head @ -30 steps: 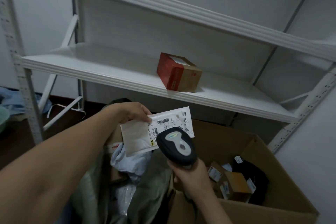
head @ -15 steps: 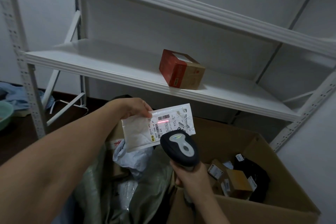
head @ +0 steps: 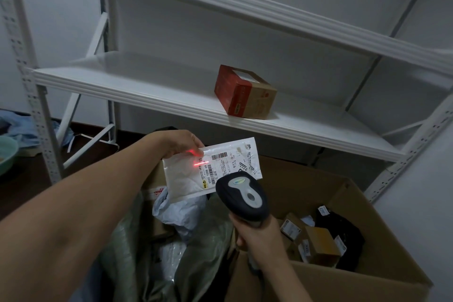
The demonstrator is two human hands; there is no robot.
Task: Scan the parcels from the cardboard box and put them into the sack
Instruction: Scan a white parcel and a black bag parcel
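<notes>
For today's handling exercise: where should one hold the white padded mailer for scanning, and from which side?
Pinch the mailer at its blank upper-left corner, coming from the left, as the left hand does: it is flat and thin, and its label fills the right part, facing the scanner.

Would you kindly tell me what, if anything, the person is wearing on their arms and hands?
The left forearm and right forearm are uncovered, with no sleeve in view. The left hand and right hand wear no gloves, and no watch, bracelet or ring shows on the sides facing the camera.
</notes>
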